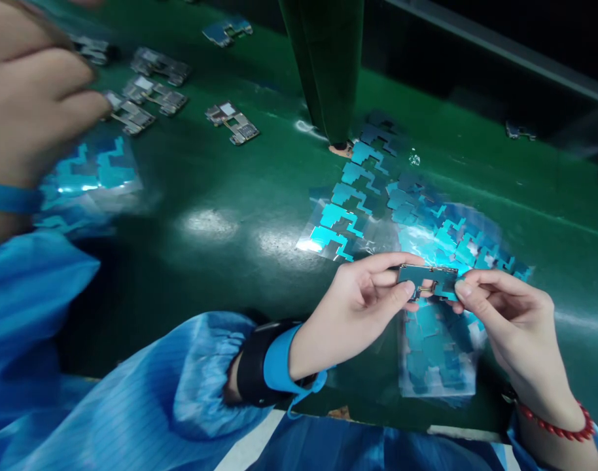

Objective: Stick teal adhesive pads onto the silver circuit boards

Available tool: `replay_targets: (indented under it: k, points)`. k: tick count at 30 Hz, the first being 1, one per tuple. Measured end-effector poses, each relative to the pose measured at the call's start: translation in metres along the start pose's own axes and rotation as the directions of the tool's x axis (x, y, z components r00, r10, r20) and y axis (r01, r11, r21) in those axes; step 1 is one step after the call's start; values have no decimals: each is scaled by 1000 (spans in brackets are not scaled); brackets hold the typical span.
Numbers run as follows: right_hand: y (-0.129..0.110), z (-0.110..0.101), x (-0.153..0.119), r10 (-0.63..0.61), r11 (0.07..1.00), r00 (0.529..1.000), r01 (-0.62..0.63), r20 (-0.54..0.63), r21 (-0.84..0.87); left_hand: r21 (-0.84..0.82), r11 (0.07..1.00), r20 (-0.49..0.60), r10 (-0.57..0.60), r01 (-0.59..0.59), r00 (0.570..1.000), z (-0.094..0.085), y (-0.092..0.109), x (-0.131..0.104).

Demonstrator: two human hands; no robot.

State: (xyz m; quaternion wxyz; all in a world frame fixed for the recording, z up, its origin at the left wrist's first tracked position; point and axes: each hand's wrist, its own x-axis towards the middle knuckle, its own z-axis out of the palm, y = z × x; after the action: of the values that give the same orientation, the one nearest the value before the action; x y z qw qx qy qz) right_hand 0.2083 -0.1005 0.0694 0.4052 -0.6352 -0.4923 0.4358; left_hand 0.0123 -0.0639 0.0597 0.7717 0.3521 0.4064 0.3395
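Observation:
My left hand (370, 291), with a black band and a blue strap at the wrist, pinches the left end of a small circuit board (429, 275). The board's face towards me carries blue-green film and has a gap near its middle. At its right end, the thumb and fingers of my right hand (508, 314) close on the edge, with a bit of blue-green film at the thumb tip. Below the board lie clear sheets of blue-green film pieces (436, 347). Just beyond my hands is a spread pile of more film pieces (446, 229).
A strip of cut film shapes (335, 216) lies on the green table (191, 275). Another person's blurred hand (38, 111) is at the upper left, near several circuit boards (154, 91) and film sheets (90, 170). A single board (233, 122) and a dark green post (328, 65) stand farther back.

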Motion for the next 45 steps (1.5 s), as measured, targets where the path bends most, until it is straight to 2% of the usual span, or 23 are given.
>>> replay_targets:
  k: [16,38,45]
  points:
    - [0,3,0,24,1000,1000,-24,-12,20,-93,996,2,-8,8,1000,1,1,1]
    - [-4,5,3,-24,999,1000,24,-21,25,-103,995,5,-6,7,1000,1,5,0]
    - [-1,3,5,-38,999,994,40,-101,24,-45,999,-13,-20,19,1000,1,8,0]
